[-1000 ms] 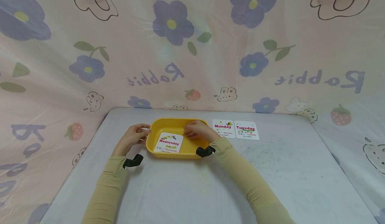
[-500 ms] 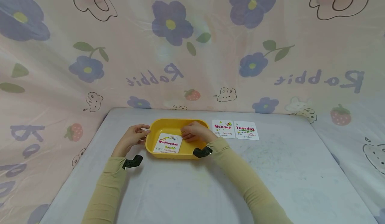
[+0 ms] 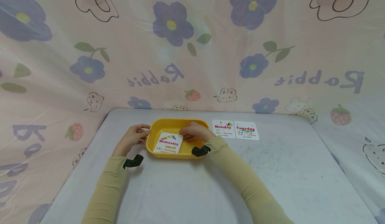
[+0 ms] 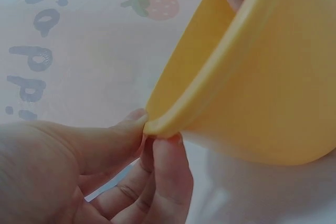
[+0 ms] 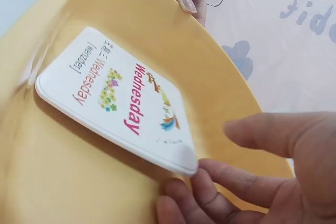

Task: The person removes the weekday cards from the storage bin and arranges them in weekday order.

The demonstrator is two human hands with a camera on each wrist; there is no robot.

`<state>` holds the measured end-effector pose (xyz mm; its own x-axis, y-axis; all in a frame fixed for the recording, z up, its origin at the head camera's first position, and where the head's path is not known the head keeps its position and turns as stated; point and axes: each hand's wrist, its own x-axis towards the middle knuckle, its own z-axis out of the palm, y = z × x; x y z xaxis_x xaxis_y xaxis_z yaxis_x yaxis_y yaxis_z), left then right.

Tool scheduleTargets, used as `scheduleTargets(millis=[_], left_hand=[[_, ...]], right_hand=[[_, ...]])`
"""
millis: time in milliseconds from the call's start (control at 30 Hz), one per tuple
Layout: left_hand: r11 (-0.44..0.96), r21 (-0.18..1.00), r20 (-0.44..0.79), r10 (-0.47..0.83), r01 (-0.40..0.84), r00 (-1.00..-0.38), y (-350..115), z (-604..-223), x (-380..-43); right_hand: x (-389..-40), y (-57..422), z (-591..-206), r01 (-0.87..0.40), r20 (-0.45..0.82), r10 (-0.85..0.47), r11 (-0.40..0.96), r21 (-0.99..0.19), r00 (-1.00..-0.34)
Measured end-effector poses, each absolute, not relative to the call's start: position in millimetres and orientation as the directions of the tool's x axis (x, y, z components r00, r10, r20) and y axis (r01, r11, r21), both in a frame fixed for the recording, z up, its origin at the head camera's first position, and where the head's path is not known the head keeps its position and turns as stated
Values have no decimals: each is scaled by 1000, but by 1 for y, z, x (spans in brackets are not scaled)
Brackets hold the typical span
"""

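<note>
My left hand (image 3: 130,140) pinches the left rim of a yellow plastic tray (image 3: 177,156) between thumb and fingers, as the left wrist view shows on the tray rim (image 4: 210,72). A white "Wednesday" card (image 3: 169,143) with rounded corners lies in the tray's left part. My right hand (image 3: 197,132) reaches inside the tray. In the right wrist view its index fingertip touches the corner of the Wednesday card (image 5: 118,98), while the thumb (image 5: 252,132) stands apart from it. Whether more cards lie under this one I cannot tell.
A "Monday" card (image 3: 223,129) and a "Tuesday" card (image 3: 246,130) lie side by side on the white table (image 3: 180,190), right of the tray. A patterned curtain (image 3: 192,57) hangs behind the table and at its sides.
My right hand has moved slightly left inside the tray, to the edge of the Wednesday card. The left hand, tray and the two cards on the table have stayed put.
</note>
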<state>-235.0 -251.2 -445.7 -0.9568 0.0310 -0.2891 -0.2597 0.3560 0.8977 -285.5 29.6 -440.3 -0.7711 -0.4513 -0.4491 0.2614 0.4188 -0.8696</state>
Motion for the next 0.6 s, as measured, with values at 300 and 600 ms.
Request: scheduleTargets(millis=[300,600], left_hand=[[354,899,-287,33,-258,-957,-249,-444,-236],[369,891,-295,31,-264,-955,-250,-443,-233]], right_hand=[[-288,26,-439,249,-440,-500,403,-881,-746],[-287,23,-438,226,-444,-499,437,-870,-744]])
